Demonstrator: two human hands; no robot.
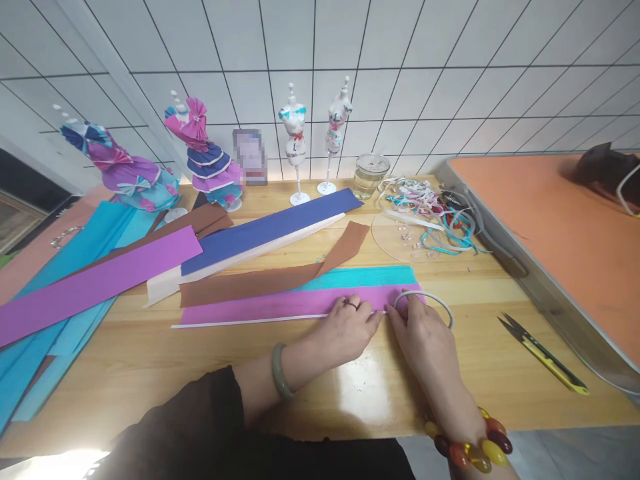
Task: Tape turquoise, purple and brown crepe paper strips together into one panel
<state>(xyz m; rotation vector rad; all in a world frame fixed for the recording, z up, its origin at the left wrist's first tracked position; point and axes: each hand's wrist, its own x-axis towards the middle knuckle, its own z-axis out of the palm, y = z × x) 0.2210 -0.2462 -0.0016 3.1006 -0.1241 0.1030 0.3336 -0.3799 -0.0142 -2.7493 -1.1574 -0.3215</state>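
Note:
A purple crepe-paper strip point(260, 304) lies flat on the table in front of me. Narrow white tape point(240, 323) runs along its near edge, its left end sticking out past the paper. My left hand point(349, 327) rests on that edge with fingers curled and thumb and forefinger closed on the tape. Close to its right, my right hand point(424, 330) is closed around the thin roll of white tape point(447, 308) at the strip's right end. The fingertips partly hide the tape between the hands. Behind the purple strip lie a turquoise strip point(360, 275) and a brown strip point(240, 281).
Blue, white and more purple strips point(125, 271) lie at left and behind. Several small dress-form mannequins point(296, 137) and a glass of liquid point(371, 177) stand by the tiled wall. Tape scraps point(430, 207) are heaped at back right; yellow thread snips point(545, 357) lie at right, beside an orange-topped surface point(550, 227).

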